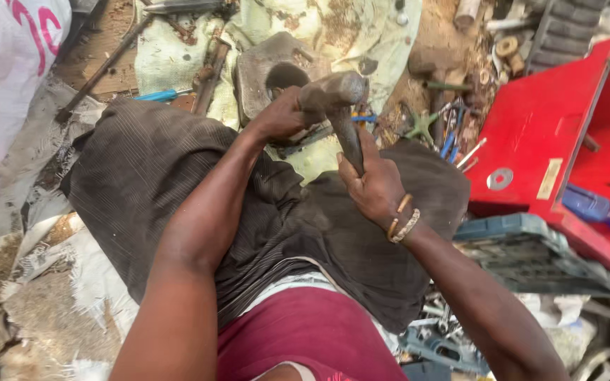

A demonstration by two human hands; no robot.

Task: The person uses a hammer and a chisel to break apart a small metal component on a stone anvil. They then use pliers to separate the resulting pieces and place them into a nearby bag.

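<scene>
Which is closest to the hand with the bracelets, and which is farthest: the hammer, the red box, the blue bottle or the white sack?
From the right hand:
1. Hammer, gripped in it.
2. Red box, off to the right.
3. Blue bottle, farther right, inside that box.
4. White sack, far left.

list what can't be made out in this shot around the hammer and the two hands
- Head view: whatever the left hand grips is covered by that hand and the hammer head.
- The hammer's handle end is hidden inside the right hand.
- The hole in the metal block is in shadow.
- The red toolbox is cut off by the right edge.
</scene>
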